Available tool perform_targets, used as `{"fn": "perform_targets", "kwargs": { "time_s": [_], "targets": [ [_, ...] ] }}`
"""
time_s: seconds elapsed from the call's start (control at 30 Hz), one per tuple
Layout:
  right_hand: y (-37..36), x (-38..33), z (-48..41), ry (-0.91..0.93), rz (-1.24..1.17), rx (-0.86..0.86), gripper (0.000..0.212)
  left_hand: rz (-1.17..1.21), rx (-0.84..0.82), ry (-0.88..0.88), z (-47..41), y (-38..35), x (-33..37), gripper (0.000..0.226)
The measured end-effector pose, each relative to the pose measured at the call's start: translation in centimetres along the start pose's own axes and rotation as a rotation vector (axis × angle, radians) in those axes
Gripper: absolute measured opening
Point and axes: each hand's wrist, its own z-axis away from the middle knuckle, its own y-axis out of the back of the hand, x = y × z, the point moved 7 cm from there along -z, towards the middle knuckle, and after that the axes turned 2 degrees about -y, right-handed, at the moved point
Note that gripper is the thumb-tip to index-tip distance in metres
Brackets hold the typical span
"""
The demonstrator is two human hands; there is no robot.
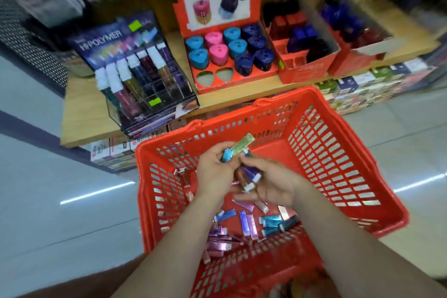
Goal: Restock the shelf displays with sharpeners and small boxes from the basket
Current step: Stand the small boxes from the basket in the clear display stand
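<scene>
A red plastic basket [338, 152] sits on the floor below the shelf, with several small shiny boxes [244, 222] loose on its bottom. Over the basket, my left hand [212, 172] grips a blue box [227, 154] and a green box [243, 144]. My right hand [273, 186], palm up, holds a purple box [252, 173] and others with white ends. On the shelf stands a red sharpener display [217, 89] with blue, pink and navy sharpeners [219, 53] and two bare slots in front. A clear Hi-Polymer display [135, 68] holds more small boxes.
To the right on the wooden shelf [82, 113] stand two more red cardboard trays [304, 68] with red, blue and black sharpeners. Stacks of boxed goods [362, 89] fill the level under the shelf. Pale tiled floor [48, 201] lies to the left and right of the basket.
</scene>
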Motion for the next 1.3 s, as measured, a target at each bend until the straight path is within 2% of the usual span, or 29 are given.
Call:
{"fn": "perform_targets", "kwargs": {
  "time_s": [0.1,0.23,0.33,0.43,0.57,0.73,0.83,0.93,1.07,1.2,1.3],
  "targets": [
    [-1.7,-1.6,1.8,0.135,0.051,-0.036,0.035,0.083,0.001,0.008,1.3,-0.1,2.7,0.019],
    [-3.2,-3.2,3.8,0.194,0.117,0.001,0.034,0.1,0.042,-0.069,2.1,0.9,7.1,0.018],
    [-3.9,-4.4,5.2,0.22,0.0,0.096,0.028,-0.04,0.117,-0.187,2.7,2.5,9.6,0.02],
    [-5.2,-5.5,6.0,0.326,-0.046,0.159,0.005,-0.287,0.069,-0.302,4.6,2.4,11.2,0.014],
    [-7.0,-6.3,6.6,0.474,0.072,0.257,0.012,-0.458,0.071,-0.388,7.8,2.2,12.5,0.021],
    [-8.7,-6.6,6.6,0.512,0.041,0.269,0.008,-0.546,-0.081,-0.324,9.0,2.9,13.7,0.034],
    [-10.6,-6.7,6.5,0.51,0.035,0.229,0.008,-0.559,-0.012,-0.328,9.1,4.5,14.9,0.026],
    [-11.9,-6.9,6.4,0.518,-0.004,0.244,0.007,-0.674,0.035,-0.382,8.7,6.2,15.9,0.031],
    [-13.0,-7.1,5.3,0.539,-0.096,0.242,0.01,-0.803,-0.009,-0.381,7.6,7.2,16.4,0.027],
    [-14.3,-7.4,4.7,0.525,-0.145,0.148,0.016,-0.538,-0.08,-0.249,6.4,7.6,17.2,0.022],
    [-14.9,-7.8,3.9,0.476,-0.15,0.072,0.014,-0.441,-0.163,-0.093,4.8,8.8,18.1,0.021]
  ]
}}
